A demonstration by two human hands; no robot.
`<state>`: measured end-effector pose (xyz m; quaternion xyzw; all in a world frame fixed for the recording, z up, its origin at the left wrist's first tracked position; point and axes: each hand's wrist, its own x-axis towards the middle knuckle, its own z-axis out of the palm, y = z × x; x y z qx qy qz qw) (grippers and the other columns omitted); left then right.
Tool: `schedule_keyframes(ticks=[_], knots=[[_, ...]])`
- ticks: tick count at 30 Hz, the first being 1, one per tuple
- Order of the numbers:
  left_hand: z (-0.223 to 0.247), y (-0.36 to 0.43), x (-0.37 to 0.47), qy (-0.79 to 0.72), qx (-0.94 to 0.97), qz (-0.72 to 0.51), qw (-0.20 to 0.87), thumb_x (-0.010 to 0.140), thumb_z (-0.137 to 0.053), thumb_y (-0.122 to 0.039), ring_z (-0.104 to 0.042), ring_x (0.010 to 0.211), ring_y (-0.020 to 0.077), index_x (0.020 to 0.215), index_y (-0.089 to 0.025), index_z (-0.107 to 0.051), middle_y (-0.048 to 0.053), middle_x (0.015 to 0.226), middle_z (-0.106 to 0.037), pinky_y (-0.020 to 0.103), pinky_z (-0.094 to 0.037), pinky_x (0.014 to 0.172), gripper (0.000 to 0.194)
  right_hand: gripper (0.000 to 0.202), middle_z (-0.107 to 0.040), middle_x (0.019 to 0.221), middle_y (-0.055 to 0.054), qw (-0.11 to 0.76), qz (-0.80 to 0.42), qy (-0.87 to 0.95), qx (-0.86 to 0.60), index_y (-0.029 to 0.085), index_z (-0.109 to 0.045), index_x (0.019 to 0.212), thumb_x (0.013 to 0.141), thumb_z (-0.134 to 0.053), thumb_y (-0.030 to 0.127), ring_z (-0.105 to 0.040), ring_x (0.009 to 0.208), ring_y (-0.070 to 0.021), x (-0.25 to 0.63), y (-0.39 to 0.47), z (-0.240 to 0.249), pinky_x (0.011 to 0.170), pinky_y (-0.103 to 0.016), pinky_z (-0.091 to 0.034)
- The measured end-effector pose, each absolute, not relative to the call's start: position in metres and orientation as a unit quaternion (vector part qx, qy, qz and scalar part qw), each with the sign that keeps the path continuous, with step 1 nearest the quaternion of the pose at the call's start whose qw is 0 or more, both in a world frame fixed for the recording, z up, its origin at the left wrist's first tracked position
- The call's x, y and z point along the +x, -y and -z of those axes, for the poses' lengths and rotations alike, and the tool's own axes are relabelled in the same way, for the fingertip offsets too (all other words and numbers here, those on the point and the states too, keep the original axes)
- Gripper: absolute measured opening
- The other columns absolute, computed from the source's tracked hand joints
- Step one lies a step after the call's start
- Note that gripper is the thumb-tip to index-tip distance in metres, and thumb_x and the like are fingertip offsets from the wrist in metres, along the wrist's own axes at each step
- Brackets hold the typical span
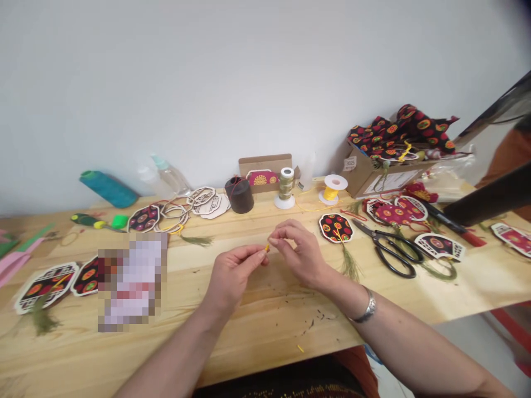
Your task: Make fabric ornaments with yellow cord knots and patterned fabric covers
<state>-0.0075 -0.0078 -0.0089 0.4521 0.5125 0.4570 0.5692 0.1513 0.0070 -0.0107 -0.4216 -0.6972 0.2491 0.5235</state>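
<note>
Over the middle of the table, my left hand (238, 273) pinches a short yellow cord (266, 248) between thumb and forefinger. My right hand (299, 251) is closed just beside it, its thumb and fingertips pressed together at the cord's upper end. How the cord runs inside the fingers is hidden. Right of my right hand lies a dark patterned ornament (336, 228) with a white rim and a green tassel (350, 264). Black-handled scissors (392, 246) rest partly open beyond it. A spool of yellow cord (331, 190) stands behind my hands.
Along the wall stand a black cylinder (239, 195), a thread spool (286, 188) and a teal thread cone (108, 188). Patterned cloth (402, 131) fills a cardboard box (369, 177) at right. More ornaments (47, 284) lie left. Dark scraps and a yellow snippet (300, 348) lie near the front edge.
</note>
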Motion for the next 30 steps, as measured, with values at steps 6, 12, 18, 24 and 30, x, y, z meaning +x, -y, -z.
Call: schedule_keyframes(ticks=[6, 12, 18, 24, 30], knots=[[0.010, 0.007, -0.008, -0.499, 0.397, -0.466, 0.613, 0.061, -0.079, -0.028, -0.057, 0.061, 0.0111, 0.069, -0.017, -0.076, 0.001, 0.058, -0.068, 0.024, -0.044, 0.066, 0.013, 0.019, -0.065, 0.081, -0.004, 0.566, -0.229, 0.631, -0.478, 0.019, -0.066, 0.080, 0.090, -0.050, 0.020, -0.059, 0.079, -0.0148, 0.162, -0.018, 0.009, 0.075, -0.029, -0.047], [0.008, 0.006, -0.008, -0.500, 0.376, -0.466, 0.626, 0.057, -0.081, -0.029, -0.056, 0.059, 0.0105, 0.069, -0.016, -0.076, 0.001, 0.057, -0.068, 0.023, -0.042, 0.063, 0.018, 0.020, -0.064, 0.076, -0.004, 0.519, -0.244, 0.669, -0.473, 0.019, -0.066, 0.074, 0.088, -0.053, 0.022, -0.059, 0.077, -0.0155, 0.158, -0.016, 0.013, 0.074, -0.029, -0.046], [0.010, 0.004, -0.007, -0.507, 0.381, -0.452, 0.627, 0.057, -0.082, -0.031, -0.055, 0.059, 0.0105, 0.069, -0.016, -0.076, 0.002, 0.058, -0.068, 0.024, -0.041, 0.062, 0.020, 0.022, -0.067, 0.075, -0.006, 0.432, -0.251, 0.676, -0.541, 0.017, -0.067, 0.071, 0.087, -0.053, 0.022, -0.061, 0.076, -0.0181, 0.163, -0.024, 0.006, 0.071, -0.032, -0.046], [0.015, 0.006, -0.008, -0.500, 0.396, -0.458, 0.619, 0.060, -0.080, -0.031, -0.054, 0.060, 0.0114, 0.069, -0.016, -0.076, 0.002, 0.060, -0.068, 0.025, -0.040, 0.066, 0.018, 0.025, -0.069, 0.080, -0.011, 0.344, -0.237, 0.648, -0.636, 0.011, -0.064, 0.103, 0.080, -0.056, 0.015, -0.064, 0.070, -0.0225, 0.191, -0.055, -0.015, 0.069, -0.038, -0.049], [0.013, 0.006, -0.008, -0.494, 0.408, -0.458, 0.616, 0.062, -0.078, -0.031, -0.053, 0.061, 0.0121, 0.068, -0.016, -0.075, 0.002, 0.059, -0.067, 0.026, -0.040, 0.066, 0.016, 0.044, -0.066, 0.075, -0.011, 0.462, -0.269, 0.507, -0.676, 0.009, -0.045, 0.123, 0.080, -0.050, 0.007, -0.065, 0.060, -0.0213, 0.202, -0.106, -0.025, 0.057, -0.034, -0.052]])
